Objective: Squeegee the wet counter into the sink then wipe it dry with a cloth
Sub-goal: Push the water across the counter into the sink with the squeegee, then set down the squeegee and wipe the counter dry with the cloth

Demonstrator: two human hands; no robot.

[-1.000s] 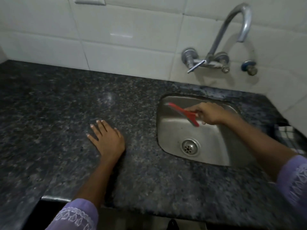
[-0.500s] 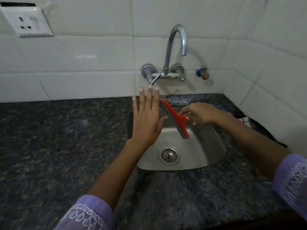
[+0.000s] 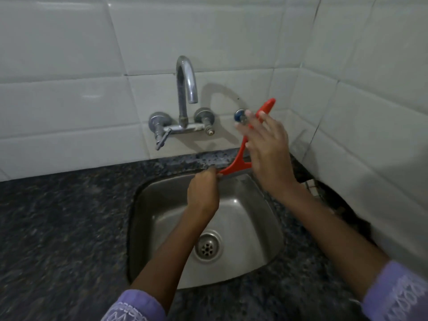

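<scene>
A red squeegee [image 3: 241, 156] stands tilted over the back rim of the steel sink [image 3: 259, 239], handle end up by the wall tiles. My left hand [image 3: 203, 189] is closed around the left end of its blade. My right hand [image 3: 268, 147] lies on the handle; the handle runs behind the palm and shows between the stretched fingers. The dark speckled granite counter [image 3: 58, 228] spreads to the left and in front. A corner of a checked cloth [image 3: 311, 185] peeks out on the counter right of the sink, mostly hidden by my right forearm.
A curved chrome tap [image 3: 185, 89] with two valves projects from the white tiled wall above the sink. A small blue-capped valve [image 3: 239, 115] sits just behind my right fingers. A second tiled wall closes the right side. The drain [image 3: 207, 247] is in the sink's floor.
The squeegee has swung up from lying across the sink to standing handle-up near the wall. My left hand, flat and open before, now grips the blade end. The view shifted right.
</scene>
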